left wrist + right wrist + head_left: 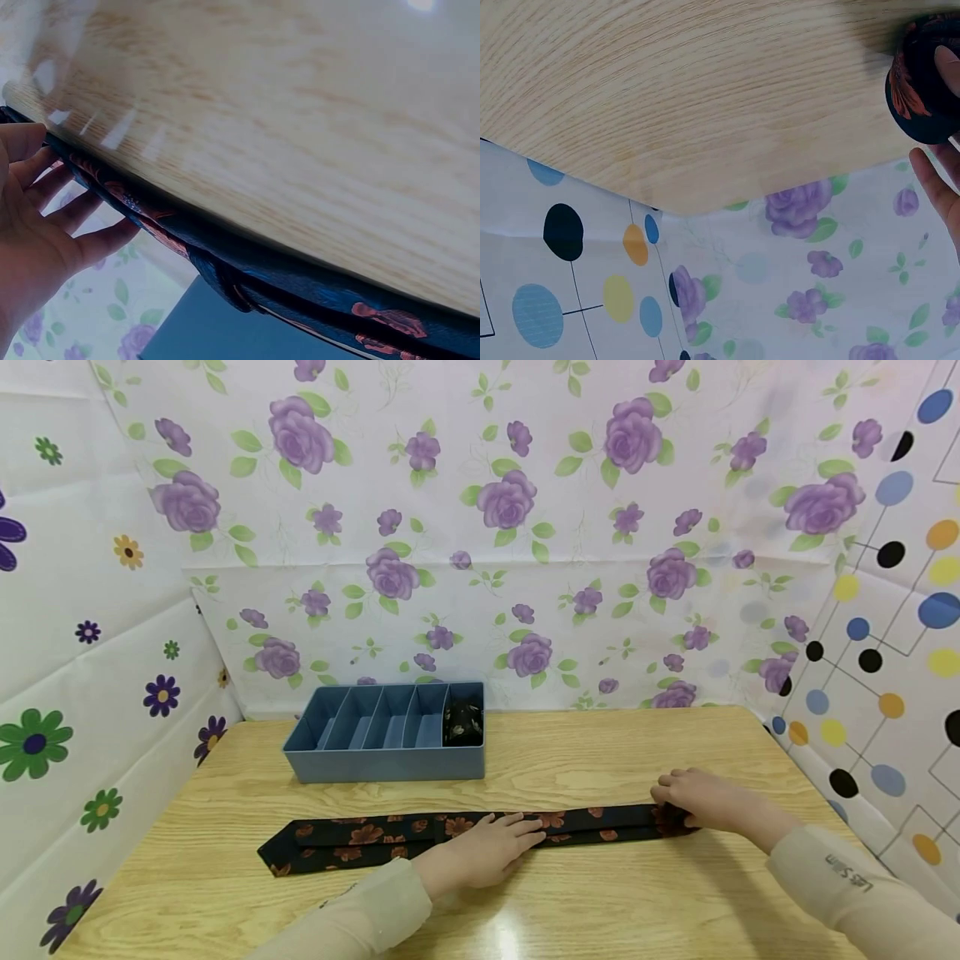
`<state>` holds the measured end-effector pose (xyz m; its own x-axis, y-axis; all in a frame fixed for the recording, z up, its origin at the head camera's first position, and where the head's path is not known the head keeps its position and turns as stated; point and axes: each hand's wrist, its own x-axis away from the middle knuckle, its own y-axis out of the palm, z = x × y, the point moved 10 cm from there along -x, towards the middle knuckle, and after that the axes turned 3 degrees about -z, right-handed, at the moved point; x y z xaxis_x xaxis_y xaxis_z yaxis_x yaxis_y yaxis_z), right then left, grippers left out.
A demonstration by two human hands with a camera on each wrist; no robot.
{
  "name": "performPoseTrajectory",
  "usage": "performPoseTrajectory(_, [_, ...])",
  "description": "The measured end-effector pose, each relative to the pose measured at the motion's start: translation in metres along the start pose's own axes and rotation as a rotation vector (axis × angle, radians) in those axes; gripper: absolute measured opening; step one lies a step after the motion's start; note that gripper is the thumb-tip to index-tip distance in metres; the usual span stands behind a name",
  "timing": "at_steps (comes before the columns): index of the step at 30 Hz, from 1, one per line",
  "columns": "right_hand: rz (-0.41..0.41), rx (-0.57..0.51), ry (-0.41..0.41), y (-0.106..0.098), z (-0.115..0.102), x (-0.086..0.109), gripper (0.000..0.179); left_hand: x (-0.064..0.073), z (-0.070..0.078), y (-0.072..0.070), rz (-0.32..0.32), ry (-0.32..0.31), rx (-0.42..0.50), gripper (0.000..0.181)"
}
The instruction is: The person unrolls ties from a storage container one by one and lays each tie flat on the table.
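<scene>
A dark necktie (337, 843) with orange-brown flowers lies lengthwise across the table, its pointed end at the left, backside up with the keeper loop showing. My left hand (480, 853) rests on the tie near its middle, fingers extended; in the left wrist view those fingers (105, 238) meet the tie's edge. At the tie's right end, my right hand (703, 799) grips a rolled or folded-over part with fingers and thumb. The right wrist view shows that rounded bundle (911, 97) at the right edge, partly covered by the thumb.
A blue-grey box (386, 767) with several compartments stands behind the tie, left of centre. Its rightmost compartment holds a dark patterned rolled item (463, 723). Behind the wood-grain table (600, 910) hangs a flowered cloth (450, 635), with patterned cloths at both sides.
</scene>
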<state>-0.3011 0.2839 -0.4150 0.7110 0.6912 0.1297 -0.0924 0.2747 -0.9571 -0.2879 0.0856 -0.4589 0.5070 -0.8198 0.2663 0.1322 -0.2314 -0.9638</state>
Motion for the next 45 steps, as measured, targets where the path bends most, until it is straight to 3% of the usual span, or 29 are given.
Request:
performPoseTrajectory(7, [-0.032, -0.077, 0.054, 0.002, 0.01, 0.004, 0.042, 0.0, -0.002, 0.002, -0.003, -0.002, 0.012, 0.048])
performPoseTrajectory(13, [0.03, -0.083, 0.02, -0.002, 0.01, 0.009, 0.041, 0.002, -0.002, 0.002, -0.005, 0.0, 0.032, 0.05])
performPoseTrajectory(21, [0.05, -0.075, 0.006, -0.003, 0.01, 0.011, 0.038, 0.003, -0.006, 0.003, -0.028, -0.014, 0.061, 0.068])
performPoseTrajectory(36, [0.049, -0.084, 0.027, -0.001, 0.011, 0.014, 0.043, 0.007, -0.006, 0.001, 0.011, 0.012, 0.001, 0.063])
performPoseTrajectory(45, [0.076, -0.099, 0.01, 0.001, 0.015, 0.023, 0.045, 0.006, -0.005, -0.001, 0.025, 0.015, 0.013, 0.057])
